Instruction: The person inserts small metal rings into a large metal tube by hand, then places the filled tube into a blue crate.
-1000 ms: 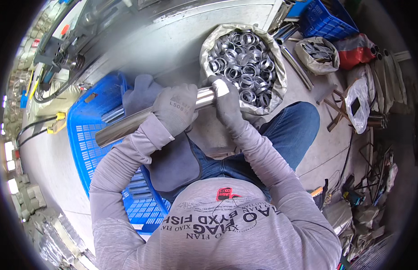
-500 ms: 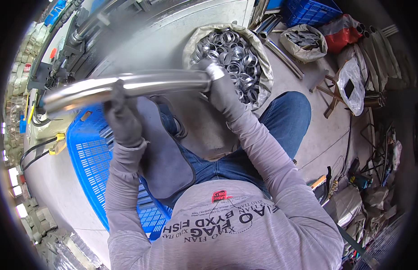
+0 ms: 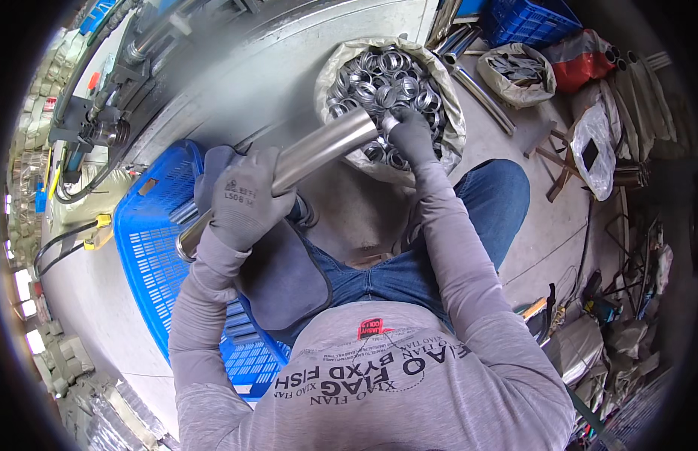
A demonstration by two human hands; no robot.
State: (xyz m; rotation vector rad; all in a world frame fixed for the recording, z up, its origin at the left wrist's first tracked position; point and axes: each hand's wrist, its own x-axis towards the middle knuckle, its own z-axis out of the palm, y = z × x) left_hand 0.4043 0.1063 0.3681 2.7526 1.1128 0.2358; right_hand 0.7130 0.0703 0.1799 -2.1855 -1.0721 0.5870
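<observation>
My left hand (image 3: 245, 199), in a grey glove, grips a shiny steel tube (image 3: 319, 148) around its middle. The tube slants from the blue crate at lower left up to the sack of rings. My right hand (image 3: 411, 135), also gloved, is at the tube's upper end, its fingers closed on a small metal ring held against the tube mouth. Just behind that hand stands an open sack (image 3: 448, 107) full of several shiny metal rings (image 3: 379, 79).
A blue plastic crate (image 3: 150, 255) lies at my left. Long steel tubes (image 3: 477, 83), a second sack of metal parts (image 3: 518, 71), a blue basket (image 3: 526, 22) and a red bag (image 3: 582, 52) sit behind. A machine (image 3: 108, 90) with cables stands far left.
The tube swung from nearly level, pointing far left, back to a slant over the crate. My left hand slid along it toward me. My right hand stayed at the tube's end by the sack.
</observation>
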